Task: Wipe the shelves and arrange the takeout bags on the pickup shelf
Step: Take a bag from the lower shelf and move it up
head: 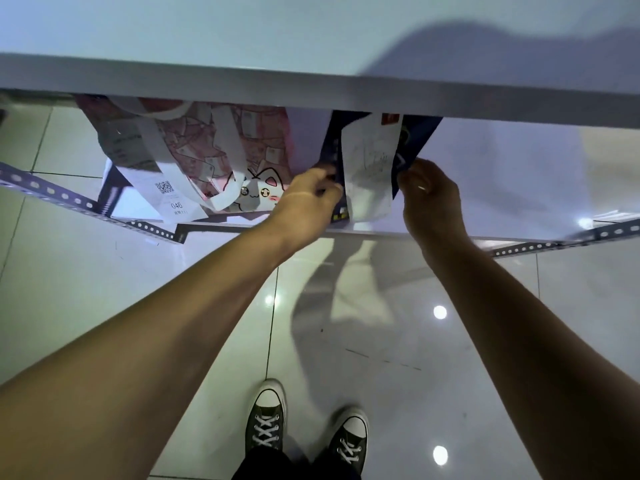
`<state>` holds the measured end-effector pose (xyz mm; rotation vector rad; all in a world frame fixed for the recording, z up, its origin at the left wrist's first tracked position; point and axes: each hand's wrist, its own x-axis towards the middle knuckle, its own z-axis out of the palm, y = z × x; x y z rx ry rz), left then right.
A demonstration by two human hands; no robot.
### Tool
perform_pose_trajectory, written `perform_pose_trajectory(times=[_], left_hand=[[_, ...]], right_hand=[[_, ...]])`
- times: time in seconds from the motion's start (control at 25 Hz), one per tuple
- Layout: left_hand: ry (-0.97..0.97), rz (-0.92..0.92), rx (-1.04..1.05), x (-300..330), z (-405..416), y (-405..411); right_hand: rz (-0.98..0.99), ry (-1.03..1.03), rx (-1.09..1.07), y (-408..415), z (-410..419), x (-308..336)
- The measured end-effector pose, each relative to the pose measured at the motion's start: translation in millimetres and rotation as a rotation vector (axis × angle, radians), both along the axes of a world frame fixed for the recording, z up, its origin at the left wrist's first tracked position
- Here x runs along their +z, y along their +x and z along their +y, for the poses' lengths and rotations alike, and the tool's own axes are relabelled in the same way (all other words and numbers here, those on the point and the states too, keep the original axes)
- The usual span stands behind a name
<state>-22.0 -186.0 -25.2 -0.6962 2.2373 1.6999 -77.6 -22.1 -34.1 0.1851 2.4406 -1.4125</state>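
From my feed the dark navy takeout bag with the long white receipt [369, 168] sits on the lower white shelf board [485, 174], left hand [308, 199] and right hand [429, 192] pinching its sides, probably squaring it beside the pink cat-print bag [221, 150].

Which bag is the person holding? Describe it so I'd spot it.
Look at the lower shelf under the grey top board. Two bags stand there; it's the dark blue bag on the right, gripped by both hands, with a white receipt on its front. Its neighbour is pink with a cartoon cat.

Both hands [306, 199] [427, 192] seemingly gripping dark bag [334, 140] on shelf [485, 161].
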Motion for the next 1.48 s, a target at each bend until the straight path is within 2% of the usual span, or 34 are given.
perform_pose_trajectory(times=[0.16,0.32,0.52,0.72,0.96,1.12,1.48], left_hand=[[-0.037,0.032,0.068,1,11,30],[0.083,-0.047,0.158,22,17,78],[0.08,-0.16,0.23,91,27,148],[0.088,-0.189,0.315,176,34,205],[0.126,-0.132,0.409,282,42,241],[0.088,-0.058,0.462,360,40,248],[0.021,0.199,0.608,499,2,234]], right_hand=[[0.058,0.039,-0.073,38,11,7],[0.027,0.052,-0.078,81,25,33],[-0.112,0.039,-0.091,151,41,92],[-0.201,0.002,-0.064,206,43,176],[-0.127,-0.034,0.015,230,44,281],[-0.097,-0.158,0.031,231,36,353],[0.082,-0.293,0.131,202,-17,498]])
